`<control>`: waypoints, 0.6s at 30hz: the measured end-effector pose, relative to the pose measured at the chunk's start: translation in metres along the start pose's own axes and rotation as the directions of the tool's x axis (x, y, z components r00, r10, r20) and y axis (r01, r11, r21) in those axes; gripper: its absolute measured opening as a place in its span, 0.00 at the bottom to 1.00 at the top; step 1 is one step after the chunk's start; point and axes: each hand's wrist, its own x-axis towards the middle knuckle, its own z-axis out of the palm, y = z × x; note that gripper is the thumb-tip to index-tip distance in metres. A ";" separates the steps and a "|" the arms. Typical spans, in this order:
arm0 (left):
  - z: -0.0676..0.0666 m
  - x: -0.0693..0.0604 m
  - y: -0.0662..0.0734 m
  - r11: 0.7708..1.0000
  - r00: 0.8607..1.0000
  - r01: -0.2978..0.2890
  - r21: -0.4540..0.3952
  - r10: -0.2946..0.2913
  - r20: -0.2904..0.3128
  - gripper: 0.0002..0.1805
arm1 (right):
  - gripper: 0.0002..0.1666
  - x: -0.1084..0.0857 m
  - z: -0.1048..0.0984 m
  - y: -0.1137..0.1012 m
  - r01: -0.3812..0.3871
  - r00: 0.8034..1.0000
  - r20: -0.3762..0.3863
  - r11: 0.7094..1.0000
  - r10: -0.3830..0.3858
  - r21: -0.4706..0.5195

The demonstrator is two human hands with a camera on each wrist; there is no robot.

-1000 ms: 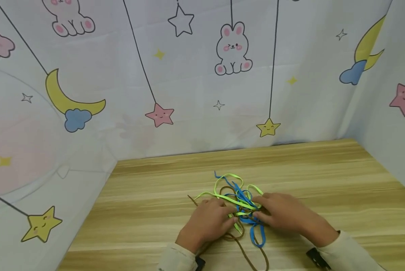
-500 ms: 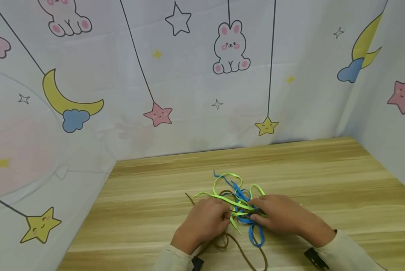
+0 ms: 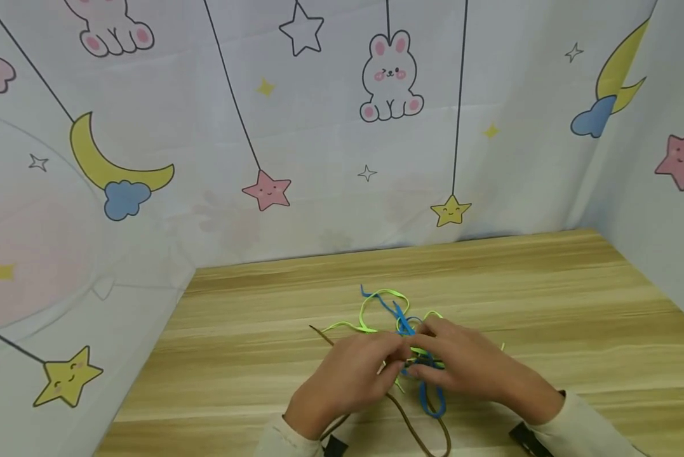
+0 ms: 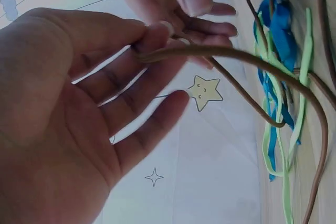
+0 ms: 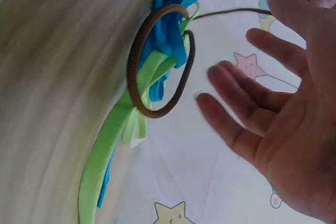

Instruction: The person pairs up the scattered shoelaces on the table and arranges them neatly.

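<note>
Brown shoelace: colour 1 of 3; round (image 4: pixel 226 52); one end stretch up in the left fingers, tip out between 9 and 10 o'clock, long loop to 6.
Blue shoelace: colour 2; flat (image 5: pixel 167 40); tip at 11 o'clock, loop at 5.
Green shoelace: colour 3; flat (image 5: pixel 107 135); curve at 11 o'clock. Laces per colour: can't tell, tangled.
Tangle: 1, clock centre for the head view; on the wood-grain table (image 3: pixel 250 317), under and between the hands.
Hands: 2. Left hand (image 3: pixel 353 368) towards 9 o'clock, thumb and forefinger pinching brown shoelace, other fingers spread. Right hand (image 3: pixel 467 362) at 3, fingers spread, thumb apart from forefinger; brown strand passes at thumb tip, contact can't tell.
Sleeves: 2, cream; left sleeve (image 3: pixel 287 438) at 8 o'clock, right sleeve (image 3: pixel 584 425) at 4.
Printed cloth backdrop: 12 o'clock (image 3: pixel 330 127).
Change vs 0.5 s ago: fingertips closed up, now meeting or overlapping in head view; mid-tangle green mostly covered; small brown curl at 7 o'clock no longer shows; blue loop about same.
</note>
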 end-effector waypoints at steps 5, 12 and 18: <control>-0.008 0.001 0.001 0.985 0.994 -0.015 -0.170 -0.004 -0.107 0.07 | 0.07 0.004 -0.001 -0.002 0.117 0.991 -0.090 0.978 -0.103 0.172; -0.016 0.003 -0.004 0.923 0.985 -0.050 -0.380 -0.016 -0.169 0.05 | 0.03 0.009 -0.004 -0.008 0.095 0.995 -0.059 0.921 -0.079 0.377; -0.013 0.000 -0.002 0.923 0.987 -0.071 -0.378 0.011 -0.160 0.06 | 0.10 0.010 0.001 -0.017 0.004 0.997 -0.066 0.872 0.032 0.489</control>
